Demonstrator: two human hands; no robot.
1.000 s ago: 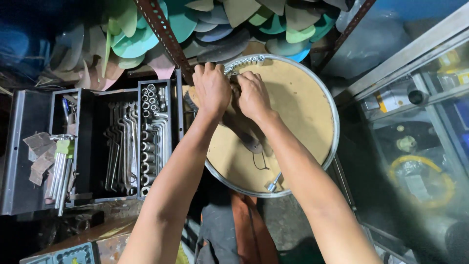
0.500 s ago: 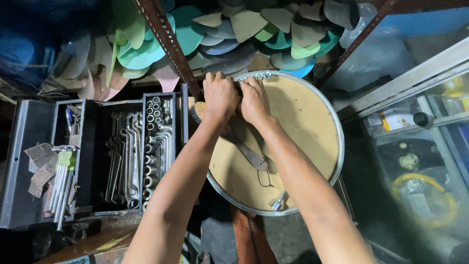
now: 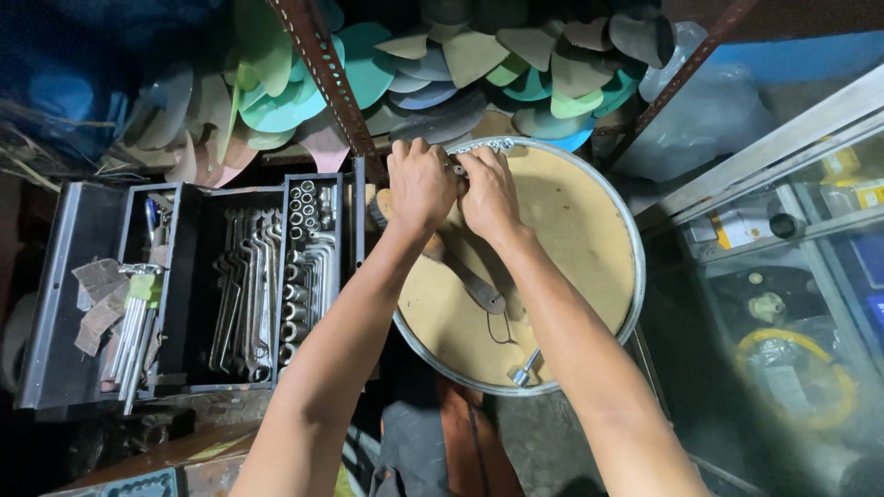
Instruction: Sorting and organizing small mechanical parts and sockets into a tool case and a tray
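Both the left hand [image 3: 421, 187] and right hand [image 3: 488, 191] are curled together, gripping a small metal part [image 3: 458, 169] at the far rim of the round worktop [image 3: 589, 267], right of the toolbox [image 3: 230, 285].

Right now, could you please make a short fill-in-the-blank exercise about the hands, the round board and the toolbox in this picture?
1. Both hands, the left hand and the right hand, work at the ____ edge of the round board.
2. The open toolbox stands to the ____ of the round board.
3. A small metal tool lies on the board near its ____ rim.

Missing words: far; left; near
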